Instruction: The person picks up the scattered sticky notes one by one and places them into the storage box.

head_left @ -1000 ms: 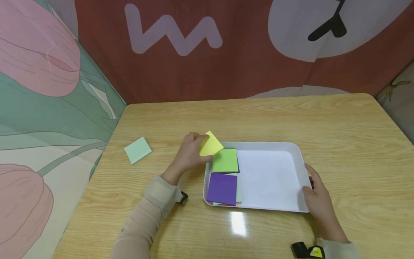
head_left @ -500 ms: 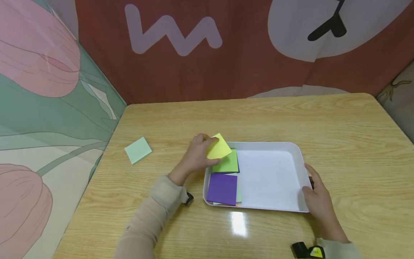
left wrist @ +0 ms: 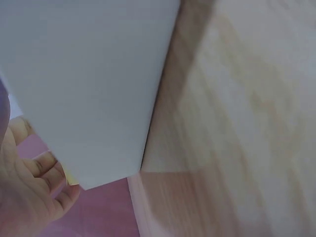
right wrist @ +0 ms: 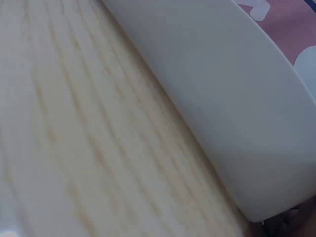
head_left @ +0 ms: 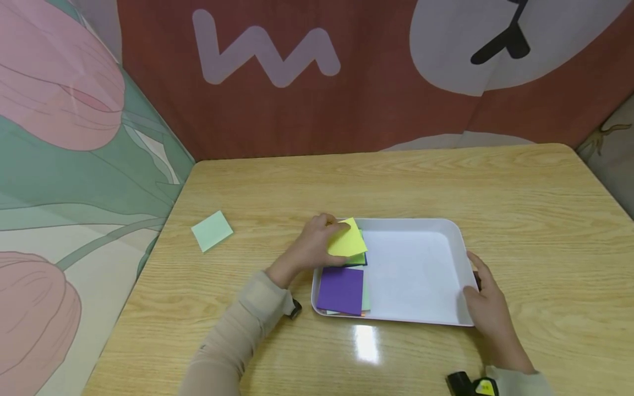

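Note:
My left hand (head_left: 317,245) pinches a yellow sticky note pad (head_left: 348,240) between thumb and fingers over the tray's back left corner. Beneath it, a green sticky note pad (head_left: 358,259) is mostly covered. In front of that lies a purple sticky note pad (head_left: 340,291) on top of other pads, whose pale green and orange edges peek out. The white tray (head_left: 416,320) has its right end gripped by my right hand (head_left: 487,302), thumb at the rim. In the left wrist view, the tray wall (left wrist: 94,89) hides most of the yellow pad.
A pale mint sticky note pad (head_left: 212,231) lies alone on the wooden table (head_left: 277,184), left of the tray. Black wrist devices show by both cuffs. A red patterned cloth (head_left: 297,121) stands behind the table, with a floral one at the left.
My left hand has moved right and toward me with the yellow pad, from the tray's left edge to over the green pad. My right hand and the tray stay put.

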Demonstrator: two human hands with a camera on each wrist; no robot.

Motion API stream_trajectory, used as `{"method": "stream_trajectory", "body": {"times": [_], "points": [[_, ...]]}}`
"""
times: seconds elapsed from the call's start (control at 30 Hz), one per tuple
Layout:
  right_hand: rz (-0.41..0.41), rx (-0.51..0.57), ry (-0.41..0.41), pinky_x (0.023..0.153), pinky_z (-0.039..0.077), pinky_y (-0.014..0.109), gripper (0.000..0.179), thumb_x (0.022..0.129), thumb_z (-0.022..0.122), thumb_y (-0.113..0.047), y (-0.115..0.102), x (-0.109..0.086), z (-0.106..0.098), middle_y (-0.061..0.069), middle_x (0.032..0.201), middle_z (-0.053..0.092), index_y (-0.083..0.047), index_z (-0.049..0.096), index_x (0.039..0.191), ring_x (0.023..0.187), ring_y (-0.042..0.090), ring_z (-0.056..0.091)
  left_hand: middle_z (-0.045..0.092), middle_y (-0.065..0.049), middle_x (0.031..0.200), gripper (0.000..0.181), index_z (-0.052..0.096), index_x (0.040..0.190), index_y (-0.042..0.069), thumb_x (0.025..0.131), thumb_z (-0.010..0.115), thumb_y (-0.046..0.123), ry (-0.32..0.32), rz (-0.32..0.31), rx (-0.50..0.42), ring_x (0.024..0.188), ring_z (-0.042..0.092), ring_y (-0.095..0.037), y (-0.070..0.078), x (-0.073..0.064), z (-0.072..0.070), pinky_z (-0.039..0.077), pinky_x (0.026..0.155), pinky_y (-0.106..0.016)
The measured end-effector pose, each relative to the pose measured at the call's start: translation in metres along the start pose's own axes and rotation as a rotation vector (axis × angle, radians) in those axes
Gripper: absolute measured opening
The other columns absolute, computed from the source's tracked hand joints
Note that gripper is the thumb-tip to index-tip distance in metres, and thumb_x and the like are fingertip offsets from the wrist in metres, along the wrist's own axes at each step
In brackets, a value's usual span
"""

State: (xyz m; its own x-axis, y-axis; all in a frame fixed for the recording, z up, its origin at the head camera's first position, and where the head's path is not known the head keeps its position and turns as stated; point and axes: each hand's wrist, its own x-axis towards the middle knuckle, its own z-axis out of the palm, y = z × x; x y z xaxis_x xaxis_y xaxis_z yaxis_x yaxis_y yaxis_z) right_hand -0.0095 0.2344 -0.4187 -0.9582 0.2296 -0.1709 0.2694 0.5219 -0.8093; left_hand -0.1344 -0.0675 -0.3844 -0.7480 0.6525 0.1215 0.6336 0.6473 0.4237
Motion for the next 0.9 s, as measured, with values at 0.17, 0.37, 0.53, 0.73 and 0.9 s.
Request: {"method": "stream_trajectory", "body": {"times": [0.17,0.37,0.53,0.73,0.9], "points": [[0.0,0.004,-0.008,0.068,0.037,0.043,0.058,0.086,0.026,-0.002,0.0005,-0.0005,0.0007,0.026,0.114,0.038,-0.015,0.01,0.14,0.096,0.036,0.04,0.042,-0.008,0.11,0.065,0.051,0.12,0.015,0.063,0.07,0.041,-0.037,0.0,0.003,0.101,0.037,-0.02,0.0023,0.0004,0.0051,0.027,0.087,-0.035],[0.004,0.003,-0.007,0.069,0.036,0.045,0.058,0.086,0.026,-0.002,0.0,-0.0007,0.0007,0.026,0.114,0.037,-0.016,0.009,0.14,0.096,0.036,0.039,0.041,-0.007,0.112,0.066,0.049,0.121,0.017,0.064,0.068,0.043,-0.08,-0.005,0.029,0.099,0.036,-0.018,0.0048,0.0016,0.0085,0.028,0.085,-0.034],[0.004,0.003,-0.003,0.069,0.036,0.045,0.058,0.086,0.026,-0.002,-0.0005,-0.0008,0.0003,0.026,0.115,0.037,-0.016,0.01,0.14,0.096,0.036,0.04,0.04,-0.008,0.115,0.065,0.049,0.122,0.017,0.065,0.067,0.042,-0.104,-0.028,0.044,0.101,0.036,-0.018,0.0052,0.0035,0.0088,0.028,0.085,-0.034],[0.005,0.007,-0.006,0.069,0.037,0.044,0.058,0.086,0.027,-0.001,-0.0007,-0.0008,0.0002,0.026,0.115,0.037,-0.016,0.01,0.14,0.096,0.037,0.04,0.041,-0.01,0.118,0.064,0.05,0.121,0.015,0.066,0.067,0.042,-0.134,-0.029,0.086,0.106,0.036,-0.021,0.0062,0.0047,0.0073,0.028,0.086,-0.036],[0.005,0.018,-0.01,0.069,0.037,0.045,0.058,0.086,0.026,-0.002,-0.0009,-0.0013,0.0004,0.026,0.115,0.037,-0.016,0.009,0.14,0.097,0.037,0.04,0.042,-0.012,0.119,0.06,0.052,0.118,0.015,0.066,0.066,0.041,-0.151,-0.01,0.145,0.111,0.036,-0.023,0.0044,0.0057,0.0069,0.028,0.088,-0.038]]}}
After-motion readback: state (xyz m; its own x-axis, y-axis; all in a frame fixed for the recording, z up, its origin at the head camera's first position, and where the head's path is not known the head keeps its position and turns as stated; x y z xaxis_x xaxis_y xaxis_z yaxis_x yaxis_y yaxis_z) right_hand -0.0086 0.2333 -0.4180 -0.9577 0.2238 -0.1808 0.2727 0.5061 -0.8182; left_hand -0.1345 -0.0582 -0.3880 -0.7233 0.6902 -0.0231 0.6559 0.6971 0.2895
